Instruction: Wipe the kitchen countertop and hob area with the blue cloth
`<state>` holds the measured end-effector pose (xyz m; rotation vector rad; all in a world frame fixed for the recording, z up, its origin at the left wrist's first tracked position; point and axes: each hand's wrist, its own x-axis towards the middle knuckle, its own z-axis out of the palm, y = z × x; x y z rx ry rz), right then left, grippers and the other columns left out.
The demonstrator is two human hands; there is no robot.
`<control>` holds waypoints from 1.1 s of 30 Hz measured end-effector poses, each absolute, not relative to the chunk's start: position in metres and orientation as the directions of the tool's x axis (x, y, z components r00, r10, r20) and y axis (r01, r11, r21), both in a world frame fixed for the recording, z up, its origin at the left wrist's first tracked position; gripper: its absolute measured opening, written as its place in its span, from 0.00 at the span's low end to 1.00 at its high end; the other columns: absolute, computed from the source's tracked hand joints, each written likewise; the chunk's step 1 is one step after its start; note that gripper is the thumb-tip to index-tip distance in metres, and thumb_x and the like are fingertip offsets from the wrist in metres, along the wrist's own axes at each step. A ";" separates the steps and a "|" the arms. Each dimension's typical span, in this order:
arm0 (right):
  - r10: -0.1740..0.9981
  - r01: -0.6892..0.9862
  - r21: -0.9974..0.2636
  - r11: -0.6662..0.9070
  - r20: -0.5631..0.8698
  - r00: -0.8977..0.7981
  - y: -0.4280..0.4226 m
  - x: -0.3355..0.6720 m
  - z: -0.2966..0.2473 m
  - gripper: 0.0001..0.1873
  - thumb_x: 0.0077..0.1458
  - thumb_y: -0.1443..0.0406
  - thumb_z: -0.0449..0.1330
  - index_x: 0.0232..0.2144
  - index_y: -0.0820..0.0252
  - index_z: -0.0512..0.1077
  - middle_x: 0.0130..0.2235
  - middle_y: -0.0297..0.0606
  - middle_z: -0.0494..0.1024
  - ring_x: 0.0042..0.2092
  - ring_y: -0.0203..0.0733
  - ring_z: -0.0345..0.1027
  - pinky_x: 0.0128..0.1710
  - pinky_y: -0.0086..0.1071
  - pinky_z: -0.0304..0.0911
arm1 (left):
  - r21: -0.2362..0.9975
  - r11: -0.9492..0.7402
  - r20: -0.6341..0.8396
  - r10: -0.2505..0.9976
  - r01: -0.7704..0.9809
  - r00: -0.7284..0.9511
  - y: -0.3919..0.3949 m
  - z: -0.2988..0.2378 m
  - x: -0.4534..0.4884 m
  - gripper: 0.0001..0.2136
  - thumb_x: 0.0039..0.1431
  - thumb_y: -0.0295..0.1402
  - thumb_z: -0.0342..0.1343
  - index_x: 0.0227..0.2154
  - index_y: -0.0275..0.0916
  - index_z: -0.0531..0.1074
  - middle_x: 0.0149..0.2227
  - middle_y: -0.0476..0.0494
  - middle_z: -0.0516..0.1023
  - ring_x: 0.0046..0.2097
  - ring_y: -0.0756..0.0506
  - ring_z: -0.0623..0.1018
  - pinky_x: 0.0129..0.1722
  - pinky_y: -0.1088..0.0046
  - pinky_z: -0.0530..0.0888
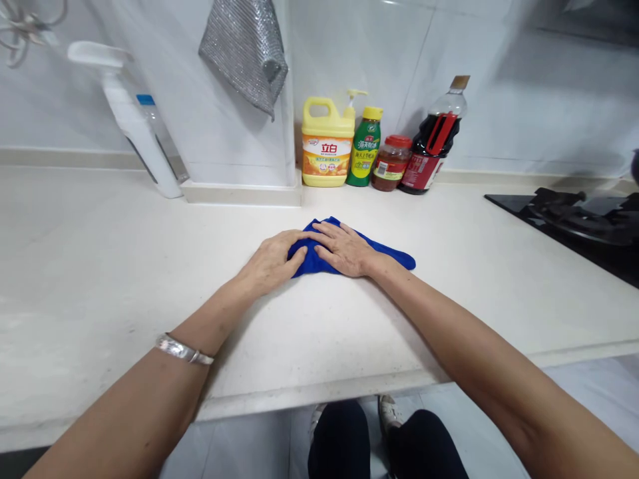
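A blue cloth [319,261] lies crumpled on the white countertop, with one narrow end reaching out to the right. At its left end is my left hand [273,256], with thumb and fingers closed around the cloth's edge; its fingertips reach toward the right hand's fingers. My right hand [347,249] rests flat on top of the cloth with its fingers stretched out and a little spread. Part of the cloth is hidden under both hands. A silver bracelet [184,349] circles my left wrist.
Along the back wall stand a yellow detergent jug [327,156], a green bottle [364,146], a red-lidded jar [392,163] and a dark sauce bottle [432,143]. A black stove [594,219] is at right, a white upright appliance [134,126] at left. A grey cloth [247,53] hangs above.
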<state>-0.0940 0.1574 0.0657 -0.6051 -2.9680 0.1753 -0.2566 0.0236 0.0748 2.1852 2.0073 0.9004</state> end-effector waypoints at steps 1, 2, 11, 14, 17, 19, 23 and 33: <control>0.416 0.404 -0.135 0.905 0.085 -0.905 0.160 -0.093 0.065 0.29 0.69 0.52 0.38 0.69 0.47 0.51 0.72 0.37 0.48 0.72 0.46 0.38 0.70 0.54 0.35 | 0.407 -0.142 0.388 0.921 0.902 -0.030 0.023 0.075 -0.258 0.21 0.64 0.39 0.44 0.55 0.38 0.71 0.58 0.42 0.75 0.58 0.43 0.73 0.63 0.62 0.66; 0.438 0.425 -0.133 0.895 0.086 -0.895 0.163 -0.092 0.065 0.29 0.69 0.53 0.38 0.69 0.47 0.50 0.72 0.37 0.48 0.72 0.46 0.38 0.70 0.54 0.35 | 0.410 -0.120 0.388 0.920 0.904 -0.054 0.022 0.075 -0.259 0.21 0.64 0.39 0.44 0.55 0.37 0.71 0.57 0.42 0.76 0.57 0.42 0.74 0.63 0.62 0.67; 0.644 0.635 -0.117 0.764 0.074 -0.761 0.192 -0.069 0.062 0.30 0.69 0.52 0.36 0.69 0.45 0.51 0.72 0.35 0.49 0.72 0.45 0.39 0.70 0.53 0.38 | 0.458 -0.039 0.406 0.898 0.888 -0.170 0.018 0.079 -0.260 0.19 0.63 0.37 0.47 0.52 0.39 0.74 0.51 0.43 0.80 0.50 0.42 0.78 0.55 0.64 0.73; 0.675 0.668 -0.100 0.737 0.074 -0.734 0.198 -0.062 0.060 0.31 0.68 0.51 0.36 0.69 0.46 0.51 0.72 0.36 0.49 0.72 0.46 0.40 0.70 0.53 0.38 | 0.486 -0.011 0.385 0.900 0.874 -0.203 0.016 0.081 -0.258 0.18 0.63 0.36 0.47 0.51 0.39 0.75 0.50 0.43 0.80 0.49 0.42 0.79 0.53 0.65 0.74; 0.688 0.684 -0.075 0.726 0.081 -0.721 0.199 -0.059 0.059 0.31 0.68 0.51 0.34 0.70 0.47 0.50 0.72 0.36 0.49 0.72 0.47 0.40 0.70 0.54 0.39 | 0.494 0.004 0.378 0.900 0.870 -0.219 0.016 0.083 -0.259 0.18 0.63 0.34 0.48 0.51 0.38 0.76 0.51 0.42 0.80 0.48 0.42 0.79 0.53 0.65 0.74; 0.695 0.692 -0.063 0.719 0.076 -0.715 0.195 -0.057 0.060 0.32 0.68 0.51 0.34 0.70 0.48 0.50 0.72 0.36 0.48 0.72 0.47 0.40 0.70 0.54 0.39 | 0.491 0.012 0.384 0.895 0.871 -0.228 0.016 0.082 -0.261 0.18 0.63 0.33 0.48 0.51 0.38 0.76 0.51 0.41 0.80 0.48 0.42 0.79 0.55 0.64 0.73; 0.706 0.705 -0.045 0.708 0.054 -0.706 0.183 -0.050 0.061 0.32 0.68 0.51 0.33 0.70 0.49 0.48 0.72 0.38 0.47 0.72 0.48 0.38 0.69 0.54 0.39 | 0.507 0.024 0.377 0.893 0.861 -0.247 0.017 0.081 -0.266 0.18 0.63 0.33 0.47 0.51 0.37 0.76 0.51 0.41 0.80 0.49 0.42 0.79 0.57 0.64 0.73; 0.604 0.606 -0.019 0.795 0.103 -0.790 0.144 -0.005 0.055 0.32 0.68 0.51 0.32 0.70 0.50 0.49 0.72 0.38 0.49 0.72 0.47 0.39 0.70 0.52 0.39 | 0.505 0.098 0.366 0.875 0.857 -0.316 0.018 0.080 -0.272 0.18 0.61 0.34 0.47 0.47 0.38 0.79 0.46 0.42 0.82 0.45 0.42 0.80 0.54 0.65 0.74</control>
